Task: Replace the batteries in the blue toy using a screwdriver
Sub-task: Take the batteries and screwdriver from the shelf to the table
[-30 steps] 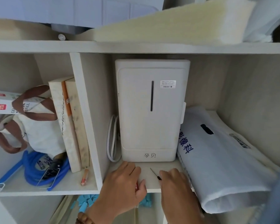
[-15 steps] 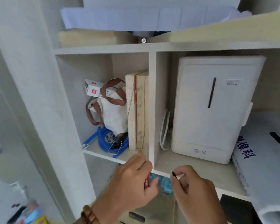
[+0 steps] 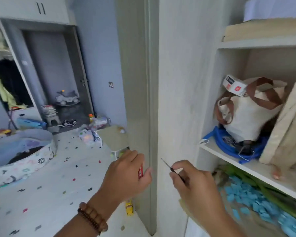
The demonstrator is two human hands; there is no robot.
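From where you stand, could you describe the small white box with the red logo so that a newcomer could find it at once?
Look at the open white shelving unit on the right and find the cream tote bag with brown handles in its middle compartment. The box rests tilted on top of that bag. It is the only white carton there, marked by a red square logo, unlike the blue hose coiled below.

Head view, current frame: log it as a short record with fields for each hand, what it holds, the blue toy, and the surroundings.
left hand: closed around a small red item, probably batteries; a beaded bracelet on the wrist
right hand: pinching a thin screwdriver, tip pointing up and left
blue toy: cannot identify in this frame
setting: open shelf unit at right with a canvas bag; toy-strewn floor at left
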